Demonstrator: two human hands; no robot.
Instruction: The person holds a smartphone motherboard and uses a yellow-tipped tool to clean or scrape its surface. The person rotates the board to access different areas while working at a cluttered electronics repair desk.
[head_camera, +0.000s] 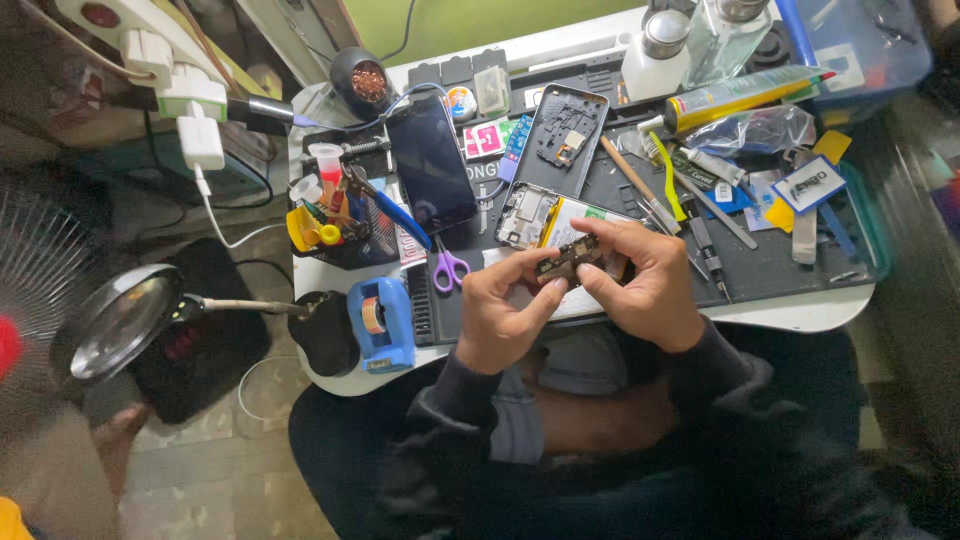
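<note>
1. Small dark circuit board with gold-coloured contacts (568, 262): held at the centre of the frame, just above the near edge of the work mat. It is out of any phone body and lifted clear of the mat, so removal of this part appears done; refitting or further work on it appears to be left.
2. Dark rubber work mat (780, 262): covers most of the white rounded table top (830, 312) across the middle and right of the frame. It carries all the loose parts and tools.
3. Black phone display panel (432, 162): lies flat at upper centre-left, apart from the other phone parts.
4. Grey phone back frame with exposed inner parts (560, 140): lies at upper centre, just right of the display panel.
5. Opened phone body with a yellow-labelled battery (548, 215): lies directly behind the hands, near the held board. It remains open, so reassembly is judged not yet done.
6. Left hand (505, 310): lower centre; thumb and fingers are pinched together on the left end of the board.
7. Right hand (645, 280): right of centre; thumb and fingers are clamped on the right end of the same board.
8. Blue tape dispenser (382, 322): lower left of the table, untouched.
9. Purple-handled scissors (449, 268): just left of the left hand, lying idle.
</note>
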